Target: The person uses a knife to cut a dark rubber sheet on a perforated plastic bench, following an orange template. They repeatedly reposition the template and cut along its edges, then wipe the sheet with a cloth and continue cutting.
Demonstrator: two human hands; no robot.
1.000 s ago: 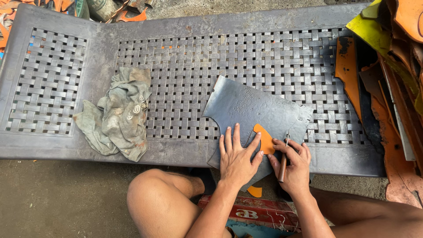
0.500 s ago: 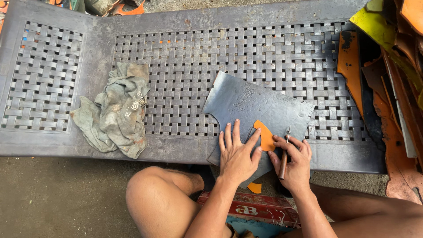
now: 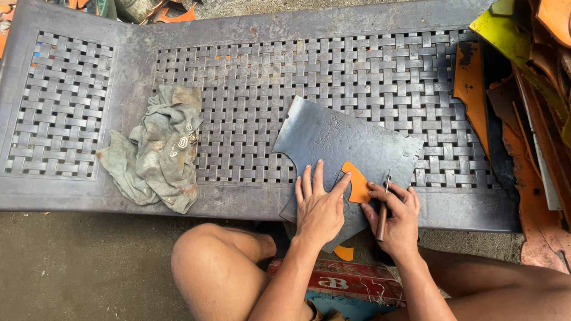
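Both hands (image 3: 321,205) (image 3: 397,217) pressed on grey sheet (image 3: 345,139), knife (image 3: 382,208) gripped

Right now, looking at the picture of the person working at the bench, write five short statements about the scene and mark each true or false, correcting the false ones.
1. The left hand lies flat on the grey sheet. True.
2. The right hand is empty. False: it holds a wooden-handled tool.
3. An orange template lies on the grey sheet between the two hands. True.
4. The crumpled rag covers the grey sheet. False: it lies apart, further left on the bench.
5. The bench top is solid and smooth. False: it has a woven lattice pattern with gaps.
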